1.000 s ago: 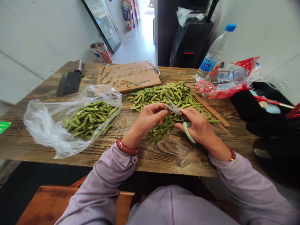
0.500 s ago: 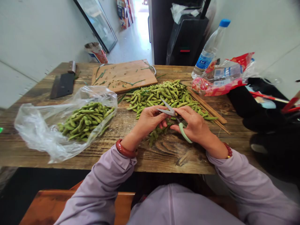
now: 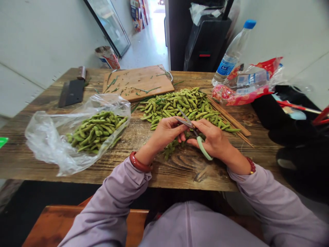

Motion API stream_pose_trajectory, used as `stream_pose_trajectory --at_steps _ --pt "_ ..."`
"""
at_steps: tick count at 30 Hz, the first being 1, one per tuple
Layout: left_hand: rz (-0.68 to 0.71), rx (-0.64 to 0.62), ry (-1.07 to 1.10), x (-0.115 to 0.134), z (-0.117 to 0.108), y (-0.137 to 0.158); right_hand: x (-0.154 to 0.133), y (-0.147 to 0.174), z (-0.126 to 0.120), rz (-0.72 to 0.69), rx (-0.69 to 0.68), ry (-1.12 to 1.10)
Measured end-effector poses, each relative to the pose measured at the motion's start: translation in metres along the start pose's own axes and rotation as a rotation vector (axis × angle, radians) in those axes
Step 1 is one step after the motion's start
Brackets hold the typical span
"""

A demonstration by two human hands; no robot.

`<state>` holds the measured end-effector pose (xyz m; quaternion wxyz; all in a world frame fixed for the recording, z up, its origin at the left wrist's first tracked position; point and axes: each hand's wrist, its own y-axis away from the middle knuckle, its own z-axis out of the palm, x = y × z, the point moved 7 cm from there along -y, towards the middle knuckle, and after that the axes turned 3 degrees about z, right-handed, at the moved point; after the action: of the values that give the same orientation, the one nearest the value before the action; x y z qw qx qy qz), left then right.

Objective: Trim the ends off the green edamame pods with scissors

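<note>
My right hand (image 3: 214,139) is closed round the pale green handles of a pair of scissors (image 3: 200,147). The blades are parted and point up and left, over the fingers of my left hand (image 3: 169,130). That hand is pinched at the blades; whatever sits between its fingertips is hidden. Just beyond both hands lies a loose heap of green edamame pods (image 3: 185,99). Small green trimmings (image 3: 169,150) are on the table beneath my hands. To the left, a clear plastic bag (image 3: 51,144) lies open with more edamame pods (image 3: 96,132) in it.
A cutting board (image 3: 144,80) with green scraps lies at the back of the wooden table (image 3: 216,178). Left of it rests a cleaver (image 3: 72,92). Wooden sticks (image 3: 231,118), a water bottle (image 3: 230,56) and a red plastic wrapper (image 3: 244,97) are on the right.
The scissor blades look slightly closer together, and my left hand is a little nearer my right. The whole view has shifted slightly.
</note>
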<state>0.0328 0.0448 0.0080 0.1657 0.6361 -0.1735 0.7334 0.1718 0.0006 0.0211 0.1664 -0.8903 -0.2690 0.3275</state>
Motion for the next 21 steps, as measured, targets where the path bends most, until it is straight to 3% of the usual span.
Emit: stream_pose_trajectory --at_steps 14,17,21 --pt "-0.026 0.004 -0.041 0.001 -0.005 0.001 0.001 0.001 -0.001 0.01 -0.025 0.104" --pt "-0.009 0.091 -0.052 0.003 -0.014 -0.001 0.004 0.001 -0.003 0.035 -0.002 0.09" --pt "0.033 0.228 0.092 0.006 -0.03 -0.003 0.01 0.0 -0.008 0.089 0.088 0.08"
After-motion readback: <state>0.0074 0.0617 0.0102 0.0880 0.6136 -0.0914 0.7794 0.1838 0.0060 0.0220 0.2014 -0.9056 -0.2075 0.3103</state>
